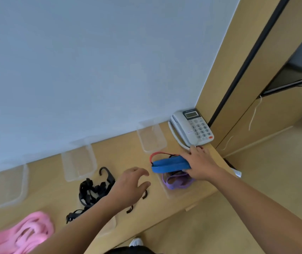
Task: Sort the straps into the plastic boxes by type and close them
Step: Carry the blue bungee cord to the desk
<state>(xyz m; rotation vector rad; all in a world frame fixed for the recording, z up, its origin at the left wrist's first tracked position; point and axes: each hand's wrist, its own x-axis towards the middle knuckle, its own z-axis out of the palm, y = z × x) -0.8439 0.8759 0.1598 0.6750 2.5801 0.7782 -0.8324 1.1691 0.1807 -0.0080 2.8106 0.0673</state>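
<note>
- blue strap (170,163) is up at the right end of the wooden desk (124,149). right hand (199,165) has it by its right end, thumb underneath and fingers over the top, so that's a proper grip
- is it in a box though?
- it's over the back rim of the front box (166,192), a clear plastic one at the desk's front right. can't tell if it touches the rim. purple strap (178,181) is bunched inside that box just below the blue one, and a red cord (158,154) loops out behind it
- what's the other hand doing?
- left hand (130,184) hangs over the middle of the desk, fingers spread and loosely curved, holding nothing. black straps (93,191) with hooks are piled just left of it, and two hook ends poke out by the palm
- other boxes?
- three more clear ones along the wall: the box by the phone (151,136), the middle box (78,162) just behind the black pile, and the left box (5,186) well off to the left. pink straps (29,230) are heaped at the front left, pretty blurry
- anything else on there?
- grey desk phone (192,128) in the back right corner, right hand's fingertips near its front edge. toe of a white shoe (136,241) shows on the floor below the desk
</note>
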